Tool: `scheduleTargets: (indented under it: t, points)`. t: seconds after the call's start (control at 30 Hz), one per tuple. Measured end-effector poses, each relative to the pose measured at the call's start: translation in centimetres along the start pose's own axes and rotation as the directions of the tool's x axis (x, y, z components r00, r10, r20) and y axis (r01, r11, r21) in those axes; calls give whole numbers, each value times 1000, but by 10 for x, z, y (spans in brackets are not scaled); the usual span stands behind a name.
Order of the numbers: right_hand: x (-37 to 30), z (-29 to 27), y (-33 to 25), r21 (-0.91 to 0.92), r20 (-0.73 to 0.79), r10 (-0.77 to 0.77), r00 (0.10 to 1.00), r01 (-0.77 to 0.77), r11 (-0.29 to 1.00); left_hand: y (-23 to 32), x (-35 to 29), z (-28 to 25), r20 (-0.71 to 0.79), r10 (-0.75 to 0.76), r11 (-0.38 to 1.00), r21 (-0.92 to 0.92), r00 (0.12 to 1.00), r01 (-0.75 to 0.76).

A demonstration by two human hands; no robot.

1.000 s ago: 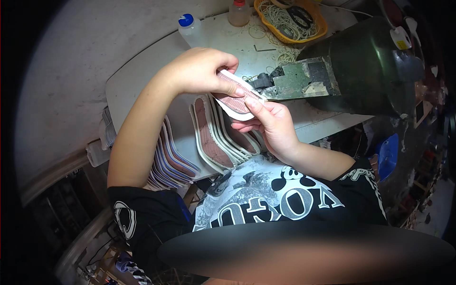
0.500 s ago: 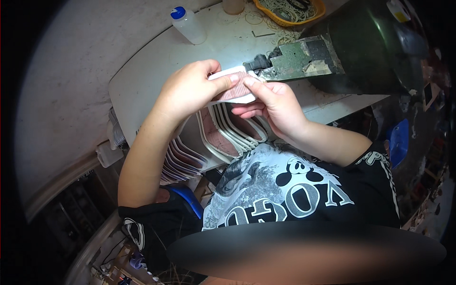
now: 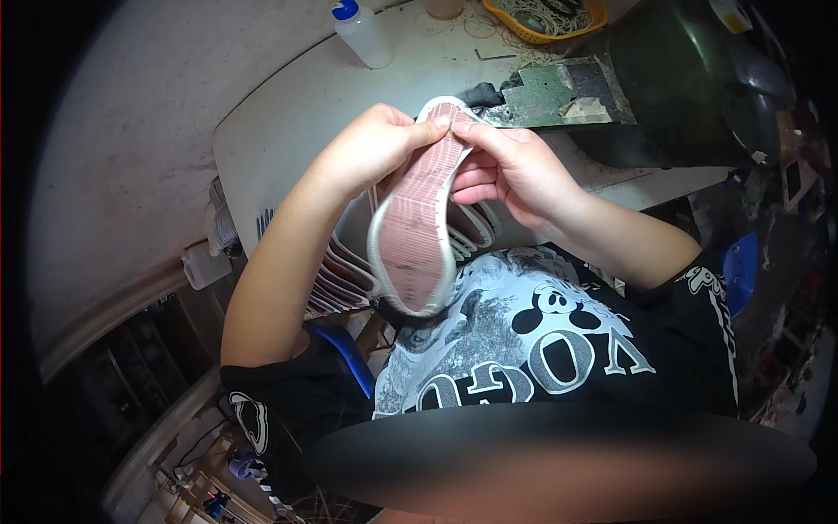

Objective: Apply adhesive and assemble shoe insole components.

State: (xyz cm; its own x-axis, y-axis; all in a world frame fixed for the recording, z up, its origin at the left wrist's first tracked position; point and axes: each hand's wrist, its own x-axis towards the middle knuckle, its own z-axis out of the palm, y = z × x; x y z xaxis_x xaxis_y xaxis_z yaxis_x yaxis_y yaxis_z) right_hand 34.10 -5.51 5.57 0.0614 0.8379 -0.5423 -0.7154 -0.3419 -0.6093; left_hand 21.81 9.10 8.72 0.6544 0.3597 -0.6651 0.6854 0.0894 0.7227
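Observation:
A pink shoe insole point(image 3: 412, 236) with a white edging hangs from both hands, its narrow end up by the machine and its broad end down in front of my shirt. My left hand point(image 3: 371, 148) pinches the narrow end from the left, thumb on the pink face. From the right, my right hand point(image 3: 519, 170) grips the same end, its thumb close to the left one and its lower fingers loosely curled. The dark metal machine head point(image 3: 483, 94) lies just beyond. More insoles point(image 3: 342, 278) stand in a row behind the held one, partly hidden by it and my left arm.
A green machine arm point(image 3: 559, 94) reaches over the white table point(image 3: 288, 131) from a large dark green body point(image 3: 690, 79). Toward the back are a bottle with a blue cap point(image 3: 365, 37), a hex key point(image 3: 496, 57) and a yellow basket point(image 3: 548, 37) of cord.
The insole, held crosswise near the machine before, has swung down so its long pink face shows. Both hands keep hold of its end. The whole view has shifted slightly.

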Motion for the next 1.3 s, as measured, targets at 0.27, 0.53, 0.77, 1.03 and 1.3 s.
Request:
scheduleTargets:
  t: [0.27, 0.53, 0.77, 1.03, 1.3]
  points:
    - [-21, -23, -16, -246, 244, 213, 946, -152, 957, 6, -5, -2, 124, -121, 993, -2, 985, 122]
    - [-60, -36, -3, -402, 177, 169, 970, -85, 912, 1, 3, -14, 5, 14, 997, 77, 1000, -14]
    - [-31, -22, 15, -212, 101, -38, 994, 59, 976, 1, 21, -32, -158, 62, 987, 158, 986, -37]
    - [-32, 16, 20, -777, 450, -352, 821, 554, 297, -21, -12, 2, -349, 257, 934, -150, 901, -324]
    - [-48, 28, 31, -656, 742, -273, 612, 746, -110, -41, -46, 54, -379, 370, 498, -690, 848, -526]
